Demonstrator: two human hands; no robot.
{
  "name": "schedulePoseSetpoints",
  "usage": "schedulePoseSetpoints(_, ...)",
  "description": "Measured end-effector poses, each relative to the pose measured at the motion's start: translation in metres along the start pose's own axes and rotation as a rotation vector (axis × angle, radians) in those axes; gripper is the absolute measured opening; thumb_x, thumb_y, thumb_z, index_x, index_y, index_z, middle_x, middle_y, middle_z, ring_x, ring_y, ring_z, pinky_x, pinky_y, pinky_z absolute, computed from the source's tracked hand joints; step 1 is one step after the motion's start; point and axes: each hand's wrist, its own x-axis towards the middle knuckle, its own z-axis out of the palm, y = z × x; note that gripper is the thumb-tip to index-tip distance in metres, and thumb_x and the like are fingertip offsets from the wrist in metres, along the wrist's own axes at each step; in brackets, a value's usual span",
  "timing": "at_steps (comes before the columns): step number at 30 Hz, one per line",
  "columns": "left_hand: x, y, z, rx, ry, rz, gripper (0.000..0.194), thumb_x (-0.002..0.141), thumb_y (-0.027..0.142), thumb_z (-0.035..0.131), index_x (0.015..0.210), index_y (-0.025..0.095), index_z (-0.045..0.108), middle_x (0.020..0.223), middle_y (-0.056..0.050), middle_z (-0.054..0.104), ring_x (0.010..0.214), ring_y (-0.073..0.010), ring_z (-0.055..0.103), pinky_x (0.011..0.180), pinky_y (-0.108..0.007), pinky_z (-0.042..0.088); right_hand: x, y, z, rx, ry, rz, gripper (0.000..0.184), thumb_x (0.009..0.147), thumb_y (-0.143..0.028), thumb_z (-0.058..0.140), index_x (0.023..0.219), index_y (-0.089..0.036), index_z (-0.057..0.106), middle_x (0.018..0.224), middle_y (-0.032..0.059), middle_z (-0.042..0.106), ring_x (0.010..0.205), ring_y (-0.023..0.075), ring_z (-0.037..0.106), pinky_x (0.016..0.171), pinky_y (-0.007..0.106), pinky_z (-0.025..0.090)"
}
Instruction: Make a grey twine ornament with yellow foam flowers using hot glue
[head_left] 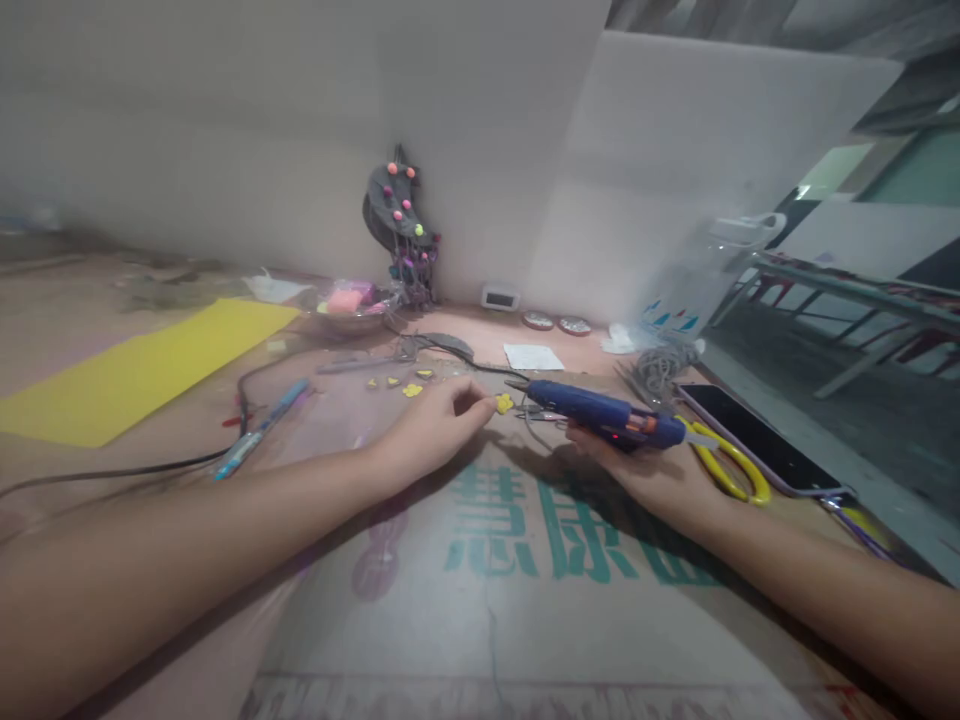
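Here, in the head view, the blue glue gun (pixel 592 405) lies in the right hand (pixel 649 480), whose fingers are wrapped around it from below, above the printed board (pixel 465 620). Its long axis runs nearly level across the view, dipping slightly towards the right; the nozzle points left, towards the other hand, and a pale glue stick (pixel 703 438) juts from the rear end. The left hand (pixel 431 425) pinches a small yellow flower (pixel 504 403) between thumb and fingertips, just beside the nozzle; whether the two touch, I cannot tell. Left of that flower, a second yellow flower (pixel 412 391) lies near a few small yellow-topped pieces (pixel 394 381). Yellow-handled scissors (pixel 739 480) lie just beyond the gun's rear, next to a dark-screened phone (pixel 765 440) set aslant. On the far left, a blue pen (pixel 262 430) slants away from the person, near a long yellow sheet (pixel 150 370).
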Motion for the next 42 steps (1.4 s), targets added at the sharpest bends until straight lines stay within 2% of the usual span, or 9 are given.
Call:
schedulePoseSetpoints(5, 0.001, 0.0, 0.0, 0.005, -0.004, -0.01, 0.019, 0.086, 0.031, 0.049, 0.073, 0.018, 0.053, 0.075, 0.0, 0.06, 0.074, -0.0162, 0.055, 0.067, -0.027, 0.04, 0.0, 0.002, 0.002, 0.089, -0.086, -0.012, 0.02, 0.076, -0.042, 0.068, 0.081, -0.024, 0.061, 0.077, 0.0045, 0.069, 0.071, 0.0236, 0.065, 0.062, 0.035, 0.053)
schedulePoseSetpoints(10, 0.001, -0.001, 0.0, -0.016, -0.004, -0.017, 0.02, 0.086, 0.031, 0.049, 0.072, 0.018, 0.053, 0.073, 0.001, 0.058, 0.072, -0.0153, 0.053, 0.065, -0.026, 0.038, 0.001, -0.003, 0.0, 0.143, -0.178, -0.058, 0.022, 0.08, -0.042, 0.065, 0.087, -0.022, 0.064, 0.086, 0.0052, 0.071, 0.078, 0.0223, 0.067, 0.07, 0.033, 0.055)
schedulePoseSetpoints(15, 0.0, 0.0, 0.0, -0.046, -0.005, -0.024, 0.019, 0.087, 0.033, 0.049, 0.076, 0.018, 0.054, 0.076, 0.0, 0.06, 0.072, -0.0159, 0.053, 0.065, -0.027, 0.038, 0.002, 0.005, 0.004, 0.02, -0.125, -0.009, 0.021, 0.077, -0.043, 0.065, 0.078, -0.022, 0.061, 0.074, 0.0029, 0.068, 0.069, 0.0212, 0.066, 0.061, 0.031, 0.053)
schedulePoseSetpoints(20, 0.0, 0.0, 0.001, -0.069, -0.017, -0.011, 0.021, 0.088, 0.035, 0.049, 0.076, 0.018, 0.054, 0.076, 0.001, 0.059, 0.073, -0.0156, 0.054, 0.066, -0.027, 0.039, 0.002, 0.015, 0.005, -0.025, -0.093, -0.015, 0.018, 0.078, -0.04, 0.065, 0.08, -0.023, 0.062, 0.075, 0.0021, 0.069, 0.069, 0.0213, 0.066, 0.061, 0.031, 0.053)
schedulePoseSetpoints(26, -0.001, -0.002, 0.001, -0.064, -0.02, 0.0, 0.019, 0.088, 0.034, 0.049, 0.082, 0.018, 0.058, 0.079, 0.0, 0.062, 0.072, -0.0154, 0.054, 0.066, -0.026, 0.04, 0.003, 0.013, 0.006, -0.029, -0.078, -0.017, 0.022, 0.076, -0.044, 0.064, 0.076, -0.022, 0.061, 0.07, 0.0021, 0.067, 0.064, 0.0199, 0.064, 0.055, 0.029, 0.05)
schedulePoseSetpoints(42, -0.003, 0.002, -0.001, 0.017, 0.008, 0.057, 0.014, 0.087, 0.027, 0.05, 0.078, 0.018, 0.057, 0.078, 0.0, 0.062, 0.074, -0.0161, 0.055, 0.069, -0.028, 0.04, 0.002, 0.013, 0.007, -0.049, -0.056, -0.038, 0.022, 0.076, -0.042, 0.066, 0.074, -0.022, 0.059, 0.067, -0.0003, 0.062, 0.061, 0.0168, 0.06, 0.053, 0.026, 0.047)
